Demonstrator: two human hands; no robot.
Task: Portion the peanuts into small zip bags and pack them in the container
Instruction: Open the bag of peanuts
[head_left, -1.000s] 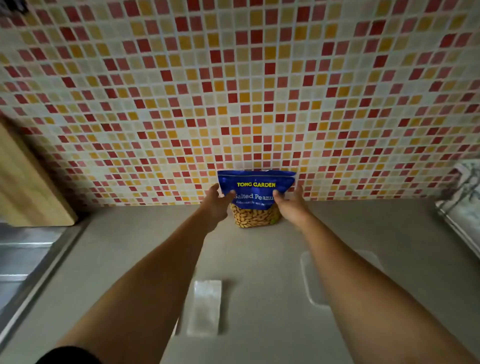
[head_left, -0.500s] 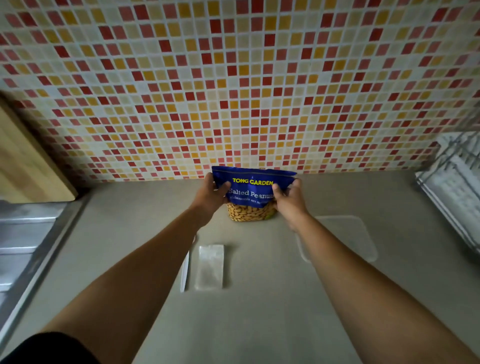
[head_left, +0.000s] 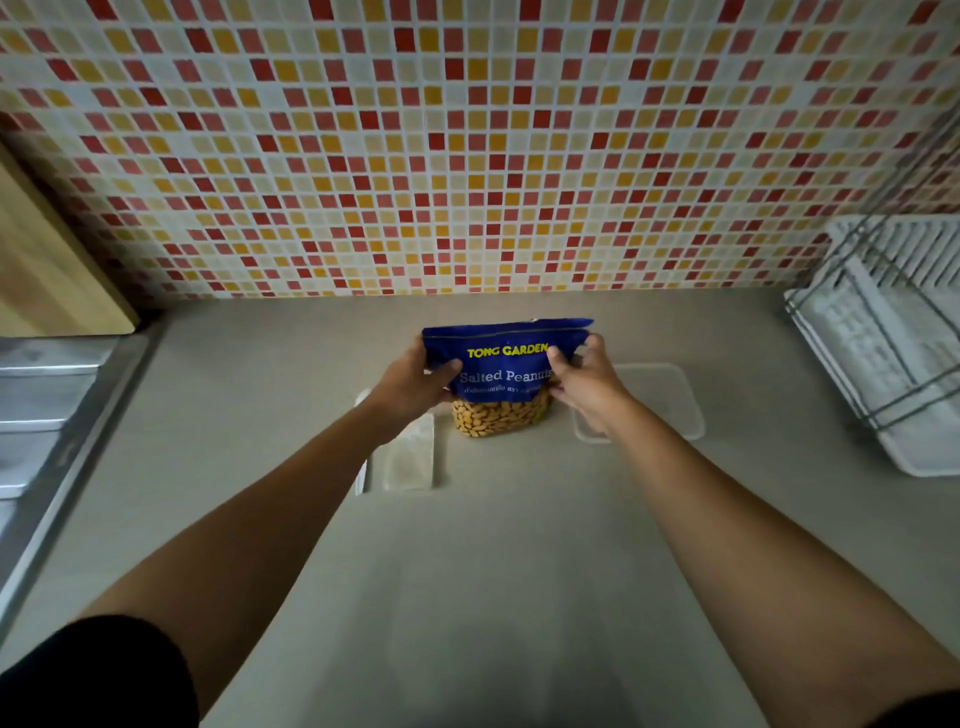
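Drawn away from the tiled wall (head_left: 467, 156), the salted peanut bag (head_left: 501, 364) is over the tabletop (head_left: 467, 571) between zip bags (head_left: 410, 457) and container (head_left: 660, 400), left hand (head_left: 410, 387) and right hand (head_left: 587, 384) gripping its upper sides, where this probably soft, bottom-heavy pouch handles best.

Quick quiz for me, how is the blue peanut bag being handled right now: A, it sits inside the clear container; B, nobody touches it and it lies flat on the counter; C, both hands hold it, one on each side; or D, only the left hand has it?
C: the left hand grips the left side of the peanut bag and the right hand grips its right side, keeping it upright.
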